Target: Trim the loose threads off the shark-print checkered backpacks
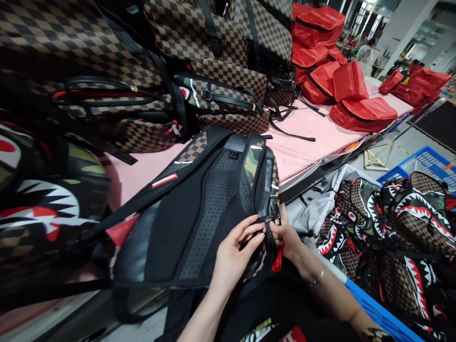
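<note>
A black backpack [199,209] lies back-panel up on the pink table [306,142], its mesh padding and camouflage side facing me. My left hand [233,256] pinches a black strap [268,237] at the bag's lower right corner. My right hand [287,237] grips the same strap from the other side, a thin bracelet on its wrist. Both hands sit close together at the table's near edge.
Checkered brown bags [213,52] are piled at the back and left. Red bags [356,109] lie at the far right of the table. Shark-mouth backpacks [402,223] fill a heap on the floor beside a blue crate [427,164]. People stand far off.
</note>
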`<state>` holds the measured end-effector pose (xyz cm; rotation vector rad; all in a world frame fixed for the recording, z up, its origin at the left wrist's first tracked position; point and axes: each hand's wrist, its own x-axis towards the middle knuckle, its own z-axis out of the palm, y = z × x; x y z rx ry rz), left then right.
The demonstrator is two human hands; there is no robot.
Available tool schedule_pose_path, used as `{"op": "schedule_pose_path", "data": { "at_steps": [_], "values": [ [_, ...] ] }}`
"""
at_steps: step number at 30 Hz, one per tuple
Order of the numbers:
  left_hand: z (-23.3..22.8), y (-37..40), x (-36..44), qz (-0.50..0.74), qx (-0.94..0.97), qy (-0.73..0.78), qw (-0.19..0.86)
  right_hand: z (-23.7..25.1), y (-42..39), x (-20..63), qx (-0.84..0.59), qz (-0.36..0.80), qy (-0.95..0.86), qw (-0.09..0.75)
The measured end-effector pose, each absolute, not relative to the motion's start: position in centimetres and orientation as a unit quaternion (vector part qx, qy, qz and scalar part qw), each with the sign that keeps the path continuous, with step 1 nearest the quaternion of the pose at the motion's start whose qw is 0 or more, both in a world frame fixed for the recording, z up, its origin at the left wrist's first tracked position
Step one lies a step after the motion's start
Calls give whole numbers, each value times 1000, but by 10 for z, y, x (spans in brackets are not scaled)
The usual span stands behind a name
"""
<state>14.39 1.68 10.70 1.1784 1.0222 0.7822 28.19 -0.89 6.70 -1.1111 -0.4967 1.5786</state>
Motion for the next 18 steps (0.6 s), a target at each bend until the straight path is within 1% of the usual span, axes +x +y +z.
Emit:
{"op": "schedule_pose_path", "data": {
  "at_steps": [3,6,13,15,16,18],
  "values": [
    [99,12,157,379,533,487,578,64,-12,282,-437,694,-177,544],
    [96,9,165,406,520,494,566,61,-15,280,-423,699,-151,556],
    [96,12,172,404,562,521,499,56,-20,277,-434,684,-124,574],
    [93,11,174,404,563,531,488,60,-24,277,-458,652,-128,590],
    [92,10,175,403,566,533,484,62,-27,277,-484,616,-144,605],
    [90,8,178,397,579,528,478,69,-35,279,-553,501,-206,633]
  ]
}}
